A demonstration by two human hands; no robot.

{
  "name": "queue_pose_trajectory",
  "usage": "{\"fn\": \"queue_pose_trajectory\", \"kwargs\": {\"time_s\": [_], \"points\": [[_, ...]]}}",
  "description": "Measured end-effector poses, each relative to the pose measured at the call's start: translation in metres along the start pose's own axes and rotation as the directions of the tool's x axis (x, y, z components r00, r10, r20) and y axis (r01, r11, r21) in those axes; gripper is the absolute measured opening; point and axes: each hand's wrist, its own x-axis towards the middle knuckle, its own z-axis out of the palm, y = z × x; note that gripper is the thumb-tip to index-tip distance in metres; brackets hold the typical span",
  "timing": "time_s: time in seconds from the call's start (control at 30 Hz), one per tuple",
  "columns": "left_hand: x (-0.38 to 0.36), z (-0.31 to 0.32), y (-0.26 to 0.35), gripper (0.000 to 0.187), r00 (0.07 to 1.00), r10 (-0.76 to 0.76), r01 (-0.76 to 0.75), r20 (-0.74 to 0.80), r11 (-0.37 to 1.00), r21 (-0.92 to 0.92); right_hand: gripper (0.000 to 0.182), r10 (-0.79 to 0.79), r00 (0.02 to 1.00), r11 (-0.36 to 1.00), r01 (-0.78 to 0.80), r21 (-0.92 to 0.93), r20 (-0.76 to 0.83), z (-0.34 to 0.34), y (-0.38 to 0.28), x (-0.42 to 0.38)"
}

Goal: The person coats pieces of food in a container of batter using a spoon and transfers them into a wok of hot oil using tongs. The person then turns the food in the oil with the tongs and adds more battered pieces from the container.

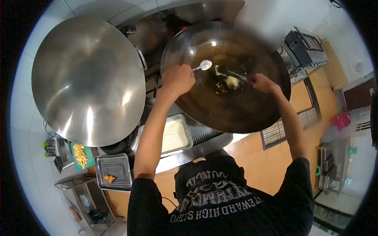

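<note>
At the far left a big round lid of brushed steel (88,84) leans over the counter, a metal handle on its rim. Below it a green rectangular board (89,162) bears chopped yellow pieces (80,155), and just right of that sits a clear rectangular container (100,170) with a small orange-brown fried lump (109,179) inside.

From a black sleeve, the person's left forearm reaches up past a clear rectangular tub of smooth creamy-white mixture (175,133), covering part of its left side. The left hand (179,80) is bent inward at the wrist, back uppermost, over the left edge of a wide, dark, round-bottomed metal wok (232,118). Its fingers are curled tight around the handle of a silvery metal spoon (205,65), whose white-smeared bowl points right, above the wok.

Near the wok's middle a pale yellow, ragged lump of food (232,82) lies in the oil, with browned crumbs (220,88) just to its left. A narrow dark metal utensil (237,76) slants over the lump, gripped by the right hand (264,83) inside the wok's right side. That arm swings out wide, elbow bent, the forearm angling up and inward to the closed fingers.
</note>
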Motion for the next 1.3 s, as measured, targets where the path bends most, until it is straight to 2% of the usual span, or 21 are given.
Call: {"fn": "queue_pose_trajectory", "kwargs": {"time_s": [0.03, 0.07, 0.17, 0.23, 0.37, 0.43, 0.53, 0.57, 0.63, 0.67, 0.73, 0.77, 0.83, 0.97, 1.03, 1.17, 1.23, 1.3], "points": [[0.008, 0.004, 0.005, 0.026, 1.0, -0.022, 0.022, 0.017, 1.0, 0.016, 0.038, -0.084, 0.996, 0.996, 0.085, -0.023, 0.042, 0.0, 0.007, 0.014], [0.016, 0.008, 0.008, 0.026, 0.998, -0.044, 0.043, 0.037, 0.998, 0.035, 0.038, -0.098, 0.994, 0.995, 0.099, -0.02, 0.043, -0.001, 0.016, 0.025], [0.029, 0.009, 0.018, 0.027, 0.99, -0.106, 0.098, 0.089, 0.991, 0.091, 0.041, -0.058, 0.988, 0.998, 0.063, -0.031, 0.144, -0.026, -0.002, 0.04], [0.034, 0.012, 0.016, 0.028, 0.989, -0.121, 0.114, 0.083, 0.989, 0.091, 0.043, 0.164, 0.907, 0.986, -0.139, -0.092, 0.387, -0.046, -0.004, 0.05], [0.035, 0.012, 0.026, 0.027, 0.991, -0.131, 0.131, 0.001, 0.989, 0.062, 0.044, 0.102, 0.902, 0.995, -0.085, -0.06, 0.419, -0.07, 0.023, 0.062], [0.039, 0.016, 0.027, 0.027, 0.991, -0.136, 0.136, -0.005, 0.988, 0.07, 0.045, 0.038, 0.925, 0.984, 0.031, -0.174, 0.379, -0.084, 0.022, 0.063], [0.046, 0.018, 0.029, 0.027, 0.991, -0.129, 0.13, -0.015, 0.987, 0.09, 0.043, 0.093, 0.886, 0.958, 0.045, -0.282, 0.455, -0.108, 0.003, 0.055], [0.048, 0.018, 0.031, 0.027, 0.992, -0.122, 0.124, -0.023, 0.988, 0.096, 0.043, 0.096, 0.887, 0.958, 0.042, -0.284, 0.452, -0.098, 0.018, 0.061], [0.051, 0.02, 0.029, 0.027, 0.996, -0.086, 0.088, -0.03, 0.993, 0.079, 0.043, -0.125, 0.945, 0.857, 0.256, -0.447, 0.301, -0.08, 0.044, 0.078], [0.053, 0.021, 0.027, 0.028, 0.998, -0.057, 0.058, -0.03, 0.996, 0.065, 0.043, -0.127, 0.947, 0.855, 0.256, -0.452, 0.296, -0.078, 0.05, 0.077], [0.049, 0.014, 0.037, 0.028, 0.996, -0.079, 0.081, -0.039, 0.994, 0.074, 0.038, -0.175, 0.984, 0.855, 0.166, -0.491, 0.027, -0.077, 0.031, 0.059], [0.047, 0.012, 0.041, 0.028, 0.994, -0.099, 0.102, -0.042, 0.991, 0.081, 0.038, -0.176, 0.984, 0.856, 0.166, -0.49, 0.025, -0.073, 0.029, 0.062], [0.051, 0.013, 0.041, 0.029, 0.994, -0.106, 0.108, -0.032, 0.991, 0.083, 0.032, -0.133, 0.989, 0.744, 0.139, -0.653, 0.058, -0.064, 0.024, 0.069], [0.051, 0.012, 0.047, 0.029, 0.992, -0.128, 0.129, -0.015, 0.984, 0.121, 0.03, -0.096, 0.995, 0.785, 0.095, -0.613, 0.031, -0.061, 0.01, 0.069], [0.046, 0.011, 0.046, 0.028, 0.991, -0.131, 0.134, -0.033, 0.985, 0.107, 0.021, -0.066, 0.998, 0.751, 0.063, -0.657, 0.02, -0.067, 0.004, 0.066], [0.033, 0.005, 0.037, 0.026, 0.993, -0.094, 0.102, -0.072, 0.988, 0.114, 0.019, -0.017, 0.998, 0.806, 0.052, -0.59, 0.065, -0.082, 0.021, 0.058], [0.028, 0.004, 0.027, 0.027, 0.993, -0.091, 0.099, -0.071, 0.989, 0.111, 0.02, 0.004, 0.997, 0.824, -0.05, -0.564, -0.082, -0.08, 0.033, 0.048], [0.025, 0.003, 0.019, 0.028, 0.994, -0.085, 0.092, -0.065, 0.99, 0.109, 0.022, -0.006, 0.999, 0.857, -0.019, -0.515, -0.047, -0.085, 0.04, 0.032]]}}
